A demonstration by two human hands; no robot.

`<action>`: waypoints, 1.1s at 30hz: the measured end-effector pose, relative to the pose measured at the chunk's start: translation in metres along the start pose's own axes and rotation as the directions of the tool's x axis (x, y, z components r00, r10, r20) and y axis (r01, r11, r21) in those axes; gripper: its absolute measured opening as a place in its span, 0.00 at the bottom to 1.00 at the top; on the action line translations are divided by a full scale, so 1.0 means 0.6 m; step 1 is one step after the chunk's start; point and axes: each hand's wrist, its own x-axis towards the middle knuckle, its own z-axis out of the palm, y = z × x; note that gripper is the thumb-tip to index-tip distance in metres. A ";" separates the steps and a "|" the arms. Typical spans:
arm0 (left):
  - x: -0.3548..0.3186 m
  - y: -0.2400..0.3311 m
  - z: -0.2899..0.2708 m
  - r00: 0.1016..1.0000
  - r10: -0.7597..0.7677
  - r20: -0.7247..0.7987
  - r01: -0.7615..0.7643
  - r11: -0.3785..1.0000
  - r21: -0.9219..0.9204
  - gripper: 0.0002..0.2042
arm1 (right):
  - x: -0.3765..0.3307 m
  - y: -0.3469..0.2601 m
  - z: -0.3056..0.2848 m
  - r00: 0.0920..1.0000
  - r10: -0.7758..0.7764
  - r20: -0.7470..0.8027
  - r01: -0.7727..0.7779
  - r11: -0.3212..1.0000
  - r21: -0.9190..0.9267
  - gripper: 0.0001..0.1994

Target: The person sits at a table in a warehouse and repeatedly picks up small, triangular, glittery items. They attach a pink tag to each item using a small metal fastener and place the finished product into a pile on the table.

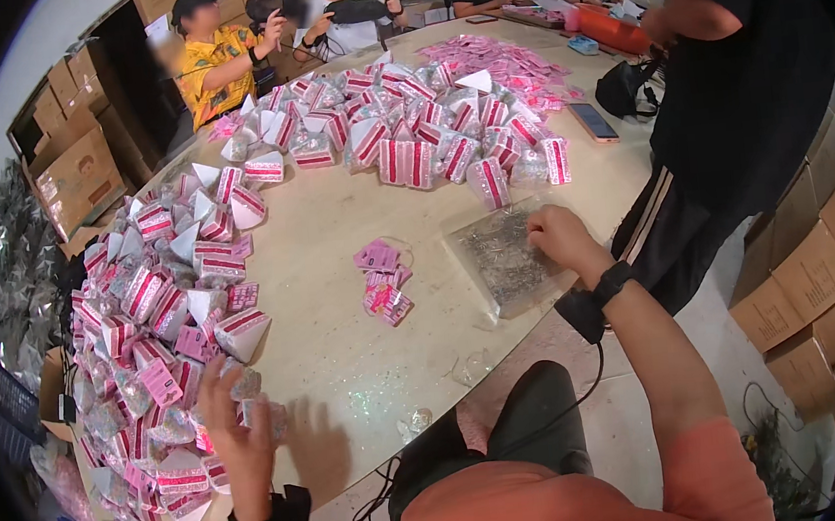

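My left hand [237, 423] is raised with fingers apart beside the large left-hand pile of cake-slice-shaped items [144, 292]. These are white with pink-red stripes, in glittery clear wrapping, some with pink tags. A glittery wrapped piece shows just behind its fingertips. My right hand [558, 237] is lowered over a shallow clear tray [487, 299] of small shiny loose pieces, its fingers drawn together; whatever they pinch is too small to make out. Between my hands lies a small group of pink tags [377, 256] on the table.
More wrapped slices [408, 161] and a heap of pink tags [509, 61] cover the table's [347, 368] far side. A phone [593, 123] and black bag [627, 88] lie right. A person in black [745, 108] stands at right; several others sit opposite. Cardboard boxes [813, 293] line the right.
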 end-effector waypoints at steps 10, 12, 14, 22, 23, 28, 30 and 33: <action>-0.045 0.045 0.075 0.960 0.060 0.275 -0.029 0.993 -0.117 0.18 | 0.002 -0.007 -0.017 0.989 -0.032 -0.147 0.039 0.998 0.039 0.06; -0.049 0.056 0.088 0.947 0.055 0.318 -0.003 0.987 -0.163 0.18 | 0.004 -0.003 -0.014 0.987 -0.024 -0.157 0.030 0.999 0.039 0.06; -0.052 0.053 0.104 0.929 0.094 0.359 -0.026 0.981 -0.190 0.17 | 0.002 0.004 -0.011 0.992 -0.015 -0.128 0.021 0.999 0.050 0.07; -0.067 0.050 0.151 0.882 0.115 0.456 -0.006 0.972 -0.235 0.18 | -0.015 -0.007 0.023 0.972 -0.123 0.198 0.091 0.983 0.161 0.10; -0.069 0.050 0.155 0.875 0.124 0.468 -0.013 0.972 -0.234 0.18 | -0.019 -0.014 0.028 0.969 -0.135 0.208 0.105 0.984 0.145 0.10; -0.062 0.063 0.170 0.871 0.181 0.457 -0.093 0.974 -0.207 0.17 | -0.011 -0.013 0.032 0.963 -0.044 0.266 0.018 0.995 0.101 0.09; -0.061 0.059 0.175 0.873 0.211 0.440 -0.123 0.968 -0.220 0.17 | -0.010 -0.008 0.029 0.973 -0.041 0.226 -0.005 0.980 0.200 0.09; -0.060 0.057 0.178 0.868 0.230 0.439 -0.142 0.964 -0.225 0.16 | -0.011 -0.009 0.028 0.988 -0.004 0.157 -0.030 0.976 0.215 0.09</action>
